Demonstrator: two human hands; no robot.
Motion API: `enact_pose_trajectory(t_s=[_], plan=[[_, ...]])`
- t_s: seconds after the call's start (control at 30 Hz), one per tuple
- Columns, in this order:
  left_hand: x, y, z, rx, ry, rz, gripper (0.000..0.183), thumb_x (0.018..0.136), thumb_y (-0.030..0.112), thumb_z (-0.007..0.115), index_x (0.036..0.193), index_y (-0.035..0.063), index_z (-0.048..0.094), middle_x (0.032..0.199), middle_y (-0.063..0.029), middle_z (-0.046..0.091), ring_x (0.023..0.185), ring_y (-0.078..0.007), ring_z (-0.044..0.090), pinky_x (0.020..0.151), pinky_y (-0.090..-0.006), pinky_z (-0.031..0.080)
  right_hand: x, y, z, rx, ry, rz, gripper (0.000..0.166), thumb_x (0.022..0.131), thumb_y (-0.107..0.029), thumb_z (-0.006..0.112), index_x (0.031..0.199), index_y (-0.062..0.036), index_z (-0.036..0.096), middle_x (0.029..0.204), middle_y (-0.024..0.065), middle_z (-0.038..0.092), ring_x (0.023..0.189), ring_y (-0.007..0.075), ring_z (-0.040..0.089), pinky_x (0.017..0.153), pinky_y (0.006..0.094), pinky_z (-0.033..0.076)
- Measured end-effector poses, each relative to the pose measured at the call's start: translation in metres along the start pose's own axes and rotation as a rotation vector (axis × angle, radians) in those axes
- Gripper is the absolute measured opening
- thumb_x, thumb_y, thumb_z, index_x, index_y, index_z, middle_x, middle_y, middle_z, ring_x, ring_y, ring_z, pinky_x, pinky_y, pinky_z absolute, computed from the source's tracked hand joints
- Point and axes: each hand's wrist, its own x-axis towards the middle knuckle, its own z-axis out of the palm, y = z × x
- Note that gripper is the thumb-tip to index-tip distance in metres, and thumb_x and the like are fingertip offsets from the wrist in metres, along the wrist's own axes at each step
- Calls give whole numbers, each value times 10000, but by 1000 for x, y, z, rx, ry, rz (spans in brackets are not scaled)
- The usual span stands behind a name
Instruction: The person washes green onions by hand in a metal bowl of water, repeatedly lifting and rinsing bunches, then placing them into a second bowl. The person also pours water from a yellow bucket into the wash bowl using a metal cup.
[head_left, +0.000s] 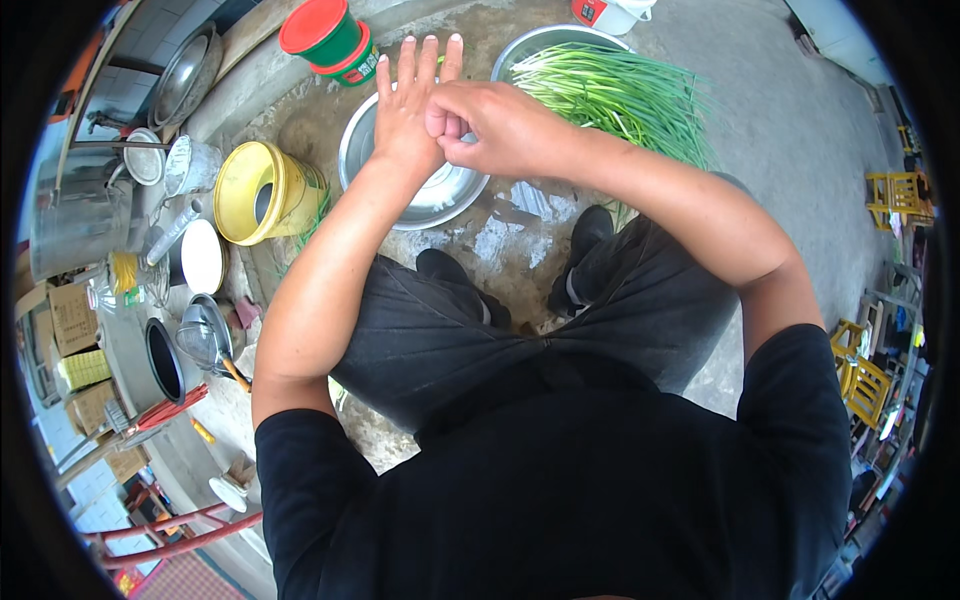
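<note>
My left hand (409, 112) is held back side up with its fingers spread. Its thumb is hidden behind my right hand (499, 124), which is curled and touches the edge of the left hand near the wrist. I see no object in either hand. Below both hands stands a shiny metal basin (409, 217), partly covered by them; its contents are hard to make out. Beyond my right hand, a large bunch of scallions (607, 94) lies in a second metal basin (559, 31), with the green tops hanging over its rim.
Red-lidded green tubs (326, 34) and a white bucket (611, 15) stand at the far side. At left are a yellow bucket (277, 195), a wire strainer (202, 337) and a dark round pan (165, 360). Wet patches mark the concrete floor (517, 225). Yellow stools (866, 390) are at right.
</note>
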Motion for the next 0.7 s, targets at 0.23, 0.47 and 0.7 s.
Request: enact_pose_trajectory(t_s=[0.23,0.47,0.7], plan=[[-2,1,6,63,-44,9,838,969,373,572,1687,140,210,1693,-186,311,1604,-397,193,1279,-620,130,-3,-9,-1,1,-24,37,231,838,-121,787,934,-46,591,842,104,645,805,269,662,714,404,536],[0,3,6,97,-96,-6,862,973,409,572,1699,168,175,1713,-171,282,1606,-386,193,1268,-629,158,-2,7,1,23,-51,21,257,840,-148,801,934,-46,585,847,98,642,796,267,653,710,403,533],[0,8,2,105,-112,9,818,989,372,552,1689,135,201,1697,-187,305,1605,-398,194,1276,-625,138,-5,5,2,-17,-50,28,279,835,-154,810,939,-49,573,844,96,630,800,263,648,710,401,530]])
